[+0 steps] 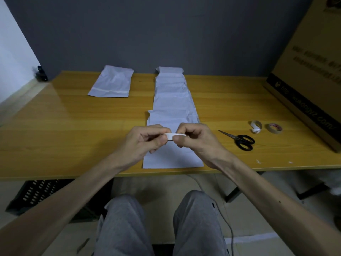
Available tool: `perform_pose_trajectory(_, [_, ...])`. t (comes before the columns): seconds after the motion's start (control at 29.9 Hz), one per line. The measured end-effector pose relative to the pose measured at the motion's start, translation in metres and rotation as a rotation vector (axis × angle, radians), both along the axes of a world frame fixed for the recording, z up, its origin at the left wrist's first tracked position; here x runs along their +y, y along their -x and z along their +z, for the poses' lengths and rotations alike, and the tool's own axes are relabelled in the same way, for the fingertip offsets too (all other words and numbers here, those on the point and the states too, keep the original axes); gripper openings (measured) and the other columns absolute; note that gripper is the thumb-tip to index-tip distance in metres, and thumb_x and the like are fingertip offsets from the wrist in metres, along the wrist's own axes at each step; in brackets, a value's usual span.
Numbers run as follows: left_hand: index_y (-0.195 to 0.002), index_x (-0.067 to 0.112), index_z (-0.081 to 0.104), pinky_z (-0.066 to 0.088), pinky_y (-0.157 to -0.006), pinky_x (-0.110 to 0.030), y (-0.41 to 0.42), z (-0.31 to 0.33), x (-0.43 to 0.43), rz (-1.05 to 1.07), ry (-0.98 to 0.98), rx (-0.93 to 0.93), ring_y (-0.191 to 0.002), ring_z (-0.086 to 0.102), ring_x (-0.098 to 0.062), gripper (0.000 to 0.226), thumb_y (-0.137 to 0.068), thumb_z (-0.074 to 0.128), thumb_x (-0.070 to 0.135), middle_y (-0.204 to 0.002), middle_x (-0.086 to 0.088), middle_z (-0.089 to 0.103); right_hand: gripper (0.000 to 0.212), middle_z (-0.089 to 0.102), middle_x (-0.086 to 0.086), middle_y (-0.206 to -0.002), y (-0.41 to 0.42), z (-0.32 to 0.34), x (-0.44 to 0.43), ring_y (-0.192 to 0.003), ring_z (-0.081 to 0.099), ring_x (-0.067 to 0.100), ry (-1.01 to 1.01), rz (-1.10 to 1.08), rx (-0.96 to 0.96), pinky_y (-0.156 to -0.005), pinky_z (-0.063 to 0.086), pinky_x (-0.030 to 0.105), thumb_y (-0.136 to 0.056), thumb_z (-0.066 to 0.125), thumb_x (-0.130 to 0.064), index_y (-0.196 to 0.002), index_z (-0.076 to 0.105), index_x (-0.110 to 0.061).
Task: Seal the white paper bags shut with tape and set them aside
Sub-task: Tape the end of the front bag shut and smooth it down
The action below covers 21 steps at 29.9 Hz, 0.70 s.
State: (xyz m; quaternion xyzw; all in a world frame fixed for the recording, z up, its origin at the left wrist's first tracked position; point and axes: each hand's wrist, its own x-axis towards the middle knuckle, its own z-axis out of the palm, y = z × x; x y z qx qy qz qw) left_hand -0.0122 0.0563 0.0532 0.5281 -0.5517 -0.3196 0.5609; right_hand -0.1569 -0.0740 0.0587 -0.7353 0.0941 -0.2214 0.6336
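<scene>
Grey wall (166, 34) backs a yellow wooden table (64, 126), and we sit at its near edge with both arms reaching over it. Below the table, down and to the left of our left arm, sits a black slotted crate (36, 196).

Well beyond our left hand and off to its left, a single white bag (111, 82) lies flat near the table's far edge, with a pale band of tape across the end nearer us. Our left hand (145, 139) is curled, thumb and fingers pinching one end of a short strip of white tape (172, 136). Our right hand (195, 139) pinches the other end the same way, so the strip spans the small gap between the two hands, just above the table.

Under and beyond both hands, a row of white bags (172, 100) runs away from us, each overlapping the next; the nearest bag (173, 159) reaches almost to the table's near edge beneath our wrists.

Just to the right of our right hand lie black-handled scissors (239, 140), blades pointing toward that hand. Farther right and slightly beyond them are a roll of white tape (256, 126) with a loose end, then a roll of brown tape (274, 128) beside it. At the far right, well away from our hands, a large cardboard box (304, 71) rests on the table.
</scene>
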Motion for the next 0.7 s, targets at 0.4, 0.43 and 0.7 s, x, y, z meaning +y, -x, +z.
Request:
perform_pose_trajectory(0.4, [-0.106,0.004,0.066,0.044,-0.058,-0.024,0.002,0.003,-0.001,-0.052,-0.013,0.069,-0.066,0.049,-0.016,0.022,-0.091,0.055,0.015,-0.075,-0.004,0.051,0.009,0.058,0.011,-0.070,0.012,0.013,-0.005,-0.072,0.051,0.025,0.007,0.085,0.007,-0.069,0.043,0.026,-0.082,0.067,-0.012,-0.075,0.066,-0.006])
perform_pose_trajectory(0.43, [-0.106,0.003,0.066,0.044,-0.058,-0.024,0.003,0.003,-0.001,-0.048,-0.014,0.069,-0.066,0.048,-0.017,0.021,-0.092,0.054,0.014,-0.074,-0.003,0.051,0.010,0.057,0.011,-0.069,0.011,0.013,-0.005,-0.071,0.050,0.026,0.025,0.073,0.012,-0.068,0.042,0.029,-0.081,0.068,-0.014,-0.073,0.066,-0.007])
perform_pose_trajectory(0.7, [-0.101,0.004,0.067,0.041,-0.053,-0.022,0.006,0.000,-0.001,-0.007,-0.011,0.091,-0.062,0.046,-0.016,0.019,-0.090,0.053,0.012,-0.071,-0.008,0.050,0.018,0.058,0.004,-0.064,0.006,0.009,-0.002,-0.067,0.047,0.024,0.087,0.043,0.038,-0.068,0.034,0.039,-0.078,0.068,-0.033,-0.068,0.068,-0.018])
